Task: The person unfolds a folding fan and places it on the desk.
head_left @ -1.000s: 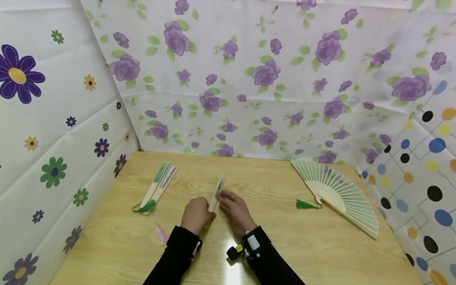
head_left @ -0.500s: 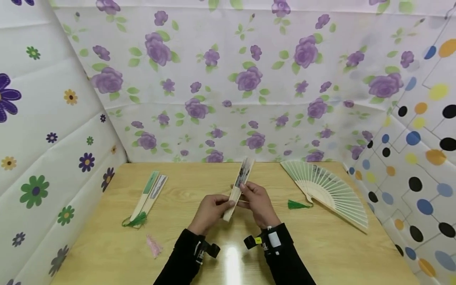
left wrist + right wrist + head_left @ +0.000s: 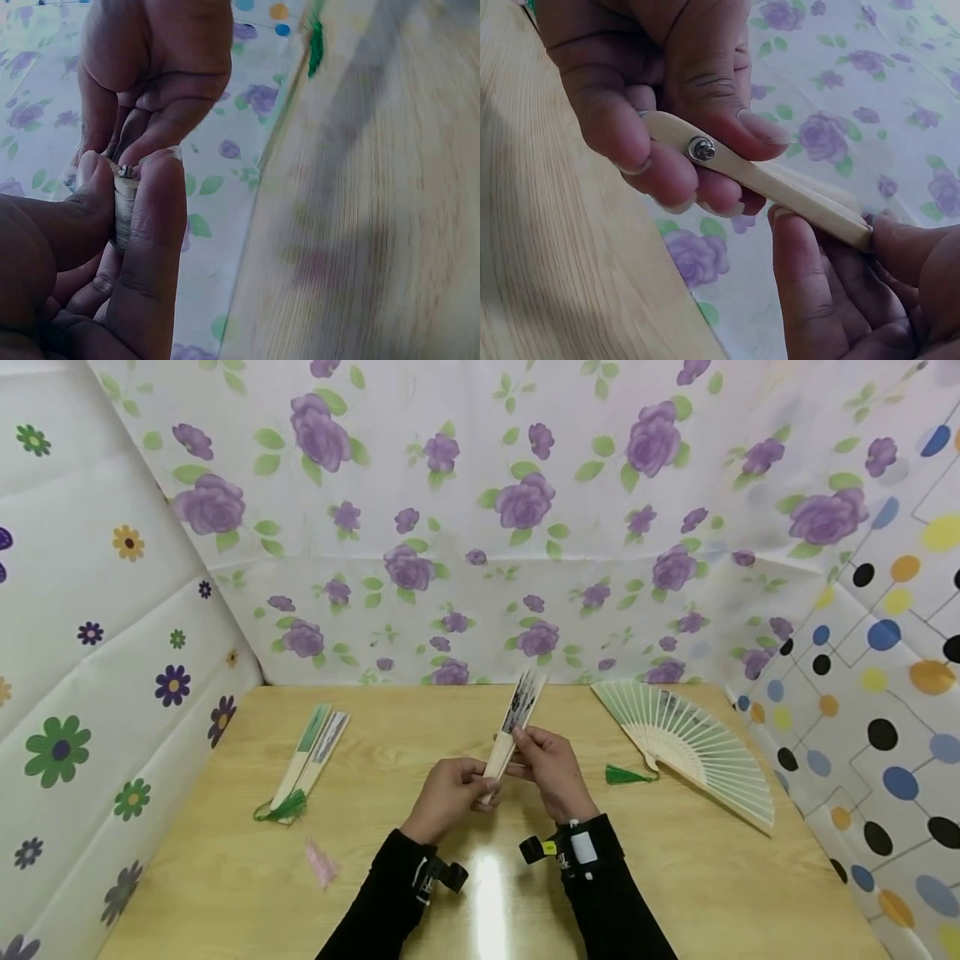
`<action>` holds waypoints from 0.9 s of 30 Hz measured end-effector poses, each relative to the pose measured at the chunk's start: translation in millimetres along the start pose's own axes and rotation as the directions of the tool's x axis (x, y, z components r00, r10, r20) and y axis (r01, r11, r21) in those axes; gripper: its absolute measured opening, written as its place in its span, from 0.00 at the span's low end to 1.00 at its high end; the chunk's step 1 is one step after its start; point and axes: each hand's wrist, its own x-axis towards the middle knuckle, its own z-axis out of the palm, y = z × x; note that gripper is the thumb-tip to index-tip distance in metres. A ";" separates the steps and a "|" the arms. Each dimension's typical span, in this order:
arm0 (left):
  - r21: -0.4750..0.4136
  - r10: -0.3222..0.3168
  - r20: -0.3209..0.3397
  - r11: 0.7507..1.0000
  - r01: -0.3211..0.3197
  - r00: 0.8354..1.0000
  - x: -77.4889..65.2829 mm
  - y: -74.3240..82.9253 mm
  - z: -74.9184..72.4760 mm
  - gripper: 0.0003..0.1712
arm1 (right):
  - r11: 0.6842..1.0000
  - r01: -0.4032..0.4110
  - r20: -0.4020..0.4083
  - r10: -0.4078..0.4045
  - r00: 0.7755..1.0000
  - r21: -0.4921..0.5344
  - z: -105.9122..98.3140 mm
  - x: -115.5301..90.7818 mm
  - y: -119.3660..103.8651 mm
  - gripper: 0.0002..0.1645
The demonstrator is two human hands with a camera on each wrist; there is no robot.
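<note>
Both my hands are closed on one slim, pale wooden folding fan with a grey-and-black printed leaf (image 3: pixel 517 718), folded narrow and raised above the middle of the table (image 3: pixel 420 727). My left hand (image 3: pixel 448 797) pinches its near end between thumb and fingers, just about the small silver metal rivet (image 3: pixel 702 149). My right hand (image 3: pixel 557 772) pinches it farther up, thumb on one side, fingers on the other. The far end tilts up and to the right.

On the left of the table lie two slim pale wooden strips, one topped in green (image 3: pixel 312 733), the other in grey print (image 3: pixel 331 735), with a green thread tassel (image 3: pixel 291 807) at their near ends; whether they are one fan or two, I cannot tell. Nearer me lies a pale pink tassel-like piece (image 3: pixel 321 862).

Toward the far right, a pale green fan with wooden ribs (image 3: pixel 697 752) lies spread, a darker green tassel (image 3: pixel 628 774) to its left.
</note>
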 end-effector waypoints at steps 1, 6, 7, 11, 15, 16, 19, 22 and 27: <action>-0.012 -0.002 0.003 1.000 0.002 1.000 1.0 0.7 -0.2 0.14 | 1.000 0.002 -0.001 -0.002 1.000 0.004 -0.3 -0.2 -1.4 0.22; -0.061 -0.012 0.004 0.998 0.012 1.000 2.6 2.0 0.2 0.15 | 0.999 0.005 -0.030 -0.004 1.000 0.038 0.0 -0.8 -4.1 0.22; -0.072 -0.015 0.000 0.997 0.015 1.000 2.5 1.9 0.5 0.15 | 0.999 -0.003 -0.039 0.005 0.999 0.055 0.3 -0.6 -4.1 0.22; -0.099 -0.020 -0.027 0.995 0.017 0.999 2.2 -0.1 2.7 0.15 | 0.994 -0.031 -0.085 0.040 0.996 0.101 1.6 0.5 -2.4 0.22; -0.128 -0.034 -0.073 0.991 0.025 0.997 3.9 -3.4 5.9 0.15 | 0.990 -0.040 -0.124 0.056 0.991 0.132 2.8 2.1 -1.1 0.22; -0.139 -0.039 -0.084 0.990 0.027 0.996 4.1 -4.1 6.9 0.15 | 0.991 -0.037 -0.130 0.054 0.990 0.131 3.0 2.5 -0.7 0.22; -0.175 -0.053 -0.125 0.984 0.031 0.991 5.3 -6.4 10.2 0.15 | 0.991 -0.030 -0.147 0.049 0.988 0.128 3.3 3.2 0.6 0.21; -0.213 -0.067 -0.158 0.977 0.032 0.985 6.8 -8.6 13.1 0.15 | 0.993 -0.023 -0.157 0.042 0.987 0.118 3.9 3.4 1.6 0.21; -0.260 -0.098 -0.161 0.964 0.054 0.982 9.0 -10.9 14.9 0.17 | 0.995 -0.017 -0.163 0.033 0.986 0.094 4.9 3.7 2.2 0.20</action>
